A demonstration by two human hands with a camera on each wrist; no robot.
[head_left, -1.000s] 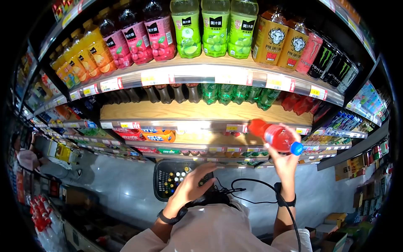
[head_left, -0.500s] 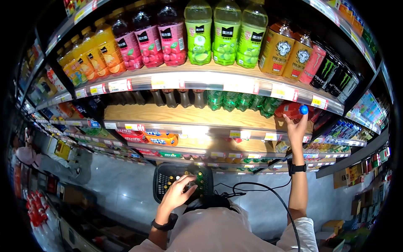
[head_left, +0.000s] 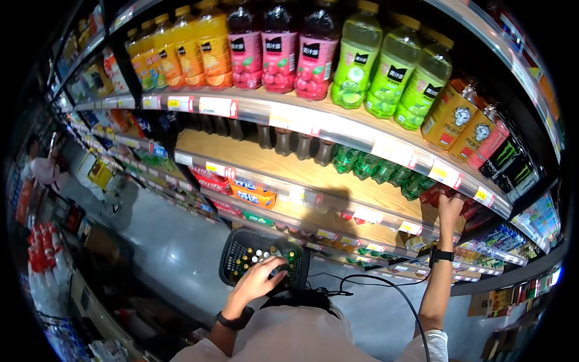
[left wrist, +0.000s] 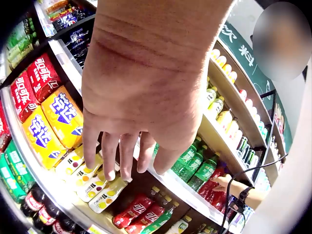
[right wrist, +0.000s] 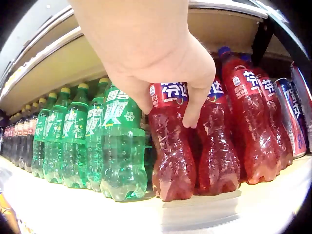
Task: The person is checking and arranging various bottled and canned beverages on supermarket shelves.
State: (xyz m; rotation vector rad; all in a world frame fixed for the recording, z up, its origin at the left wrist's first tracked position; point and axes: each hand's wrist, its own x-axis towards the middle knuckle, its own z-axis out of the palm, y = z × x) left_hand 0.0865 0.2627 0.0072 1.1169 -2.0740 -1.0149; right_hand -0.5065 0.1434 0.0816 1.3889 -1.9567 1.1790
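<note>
In the right wrist view my right hand (right wrist: 151, 53) grips the upper part of a red soda bottle (right wrist: 173, 151) standing at the shelf's front. Green bottles (right wrist: 123, 156) stand to its left, and more red bottles (right wrist: 253, 131) to its right. The head view has my right hand (head_left: 449, 208) reaching under the upper shelf at the right. My left hand (head_left: 259, 280) hangs over a black basket (head_left: 226, 256) holding several capped bottles; its fingers are loosely bent with nothing seen in them. The left wrist view shows the left hand (left wrist: 144, 97) from its back, fingers spread and hanging.
Juice bottles (head_left: 313, 63) and cans (head_left: 509, 163) line the shelf above. Dark cola bottles (head_left: 283, 143) stand left of the green ones. Orange packs (head_left: 253, 194) sit on a lower shelf. A black cable (head_left: 398, 289) loops beside the right arm. Another person (head_left: 45, 172) is at the far left.
The right hand has carried the red bottle from in front of the shelves up and right, and the bottle now stands upright among the red ones. The left hand moved slightly down over the basket.
</note>
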